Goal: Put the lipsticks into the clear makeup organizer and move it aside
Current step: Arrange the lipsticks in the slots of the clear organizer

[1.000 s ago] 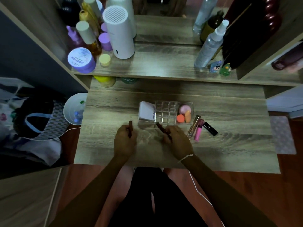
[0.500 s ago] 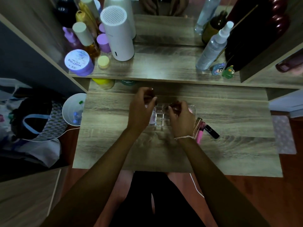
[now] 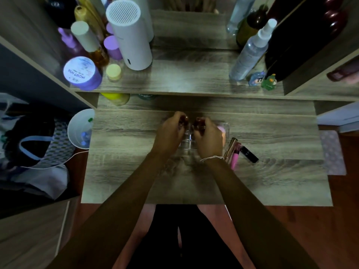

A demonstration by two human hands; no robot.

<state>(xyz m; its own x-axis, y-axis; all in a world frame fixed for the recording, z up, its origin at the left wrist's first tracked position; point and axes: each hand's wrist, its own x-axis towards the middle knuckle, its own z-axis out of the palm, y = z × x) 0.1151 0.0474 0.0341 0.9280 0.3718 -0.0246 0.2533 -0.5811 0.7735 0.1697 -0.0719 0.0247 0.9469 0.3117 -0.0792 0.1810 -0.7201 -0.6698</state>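
Both hands, left (image 3: 171, 133) and right (image 3: 208, 137), are each gripping a dark lipstick over the clear organizer (image 3: 187, 139). Three more tubes (image 3: 236, 156) are lying to its right on the wood-grain desk (image 3: 120, 162), below a bottle-crowded shelf (image 3: 184, 82).

Table (image 3: 136, 171): grey wood-grain laminate, matt. Makeup organizer (image 3: 187, 141): clear, glossy plastic. Pink lipstick (image 3: 235, 159): glossy tube; black lipstick (image 3: 249, 154): smooth and shiny; gold lipstick (image 3: 230, 147): metallic sheen. White cylinder (image 3: 132, 41): matt plastic. Spray bottle (image 3: 249, 55): translucent plastic.

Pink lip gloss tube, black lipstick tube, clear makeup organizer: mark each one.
Pink lip gloss tube (image 3: 235, 156), head view, mid-body.
Black lipstick tube (image 3: 249, 154), head view, mid-body.
Clear makeup organizer (image 3: 226, 126), head view, right wall.
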